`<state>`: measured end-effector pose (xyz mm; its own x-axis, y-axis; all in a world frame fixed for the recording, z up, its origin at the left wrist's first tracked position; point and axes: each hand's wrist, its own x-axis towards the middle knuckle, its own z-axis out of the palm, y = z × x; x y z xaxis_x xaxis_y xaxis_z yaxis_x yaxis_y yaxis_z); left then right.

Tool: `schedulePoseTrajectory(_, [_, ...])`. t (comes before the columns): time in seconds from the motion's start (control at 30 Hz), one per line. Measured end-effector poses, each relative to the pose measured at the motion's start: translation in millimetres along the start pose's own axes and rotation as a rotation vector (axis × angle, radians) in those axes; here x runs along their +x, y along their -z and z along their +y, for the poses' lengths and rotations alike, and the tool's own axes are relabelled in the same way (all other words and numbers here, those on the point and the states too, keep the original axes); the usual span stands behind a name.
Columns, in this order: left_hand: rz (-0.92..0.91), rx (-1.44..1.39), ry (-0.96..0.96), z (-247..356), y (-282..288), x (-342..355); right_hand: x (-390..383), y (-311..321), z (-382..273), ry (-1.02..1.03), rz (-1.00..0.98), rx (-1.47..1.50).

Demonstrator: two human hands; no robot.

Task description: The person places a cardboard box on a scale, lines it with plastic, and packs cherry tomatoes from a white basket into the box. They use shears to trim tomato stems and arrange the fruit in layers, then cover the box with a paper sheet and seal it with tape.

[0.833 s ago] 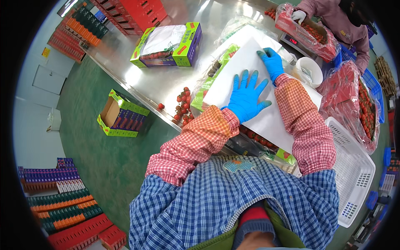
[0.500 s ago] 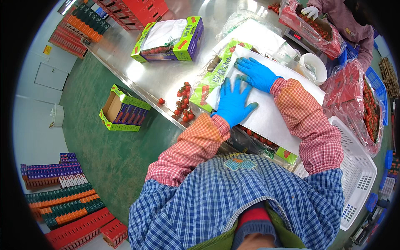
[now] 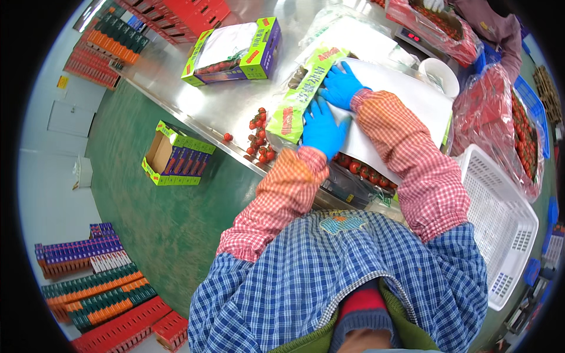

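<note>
A white paper sheet (image 3: pixel 406 100) covers most of a green-edged carton of cherry tomatoes (image 3: pixel 365 172) on the metal table. Red fruit shows along the near side, below the sheet. My left hand (image 3: pixel 323 129), in a blue glove, lies on the sheet's left edge with its fingers apart. Just above it my right hand (image 3: pixel 342 87), gloved alike, is spread at the same edge. Both sets of fingertips reach the carton's bright green flap (image 3: pixel 306 94). Neither hand visibly grips anything. Clear plastic wrap lies around the carton.
Loose tomatoes on the vine (image 3: pixel 259 138) lie left of the carton. A packed green and purple carton (image 3: pixel 235 52) stands farther back. A white crate (image 3: pixel 500 223) and a plastic-wrapped red carton (image 3: pixel 485 117) are at right, a white tub (image 3: pixel 440 76) behind. A co-worker's sleeve (image 3: pixel 491 29) shows top right.
Both hands have moved to the sheet's left edge, beside the flap. The sheet has shifted, baring more of the green flap and more tomatoes along the near side.
</note>
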<state>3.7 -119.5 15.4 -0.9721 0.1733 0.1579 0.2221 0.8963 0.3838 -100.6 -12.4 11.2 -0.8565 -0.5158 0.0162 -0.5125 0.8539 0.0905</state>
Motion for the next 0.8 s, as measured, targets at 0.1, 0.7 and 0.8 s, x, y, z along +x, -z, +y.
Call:
schedulePoseTrajectory(0.1, [-0.093,-0.108,0.181,-9,-13,20,0,12,10,0.159,0.164,0.200])
schedulePoseTrajectory(0.7, [-0.328,0.054,-1.593,119,-37,175,-146,32,16,-1.077,0.605,0.271])
schedulePoseTrajectory(0.8, [-0.365,0.091,-1.645,99,-76,178,-134,16,-19,-1.069,0.280,0.307])
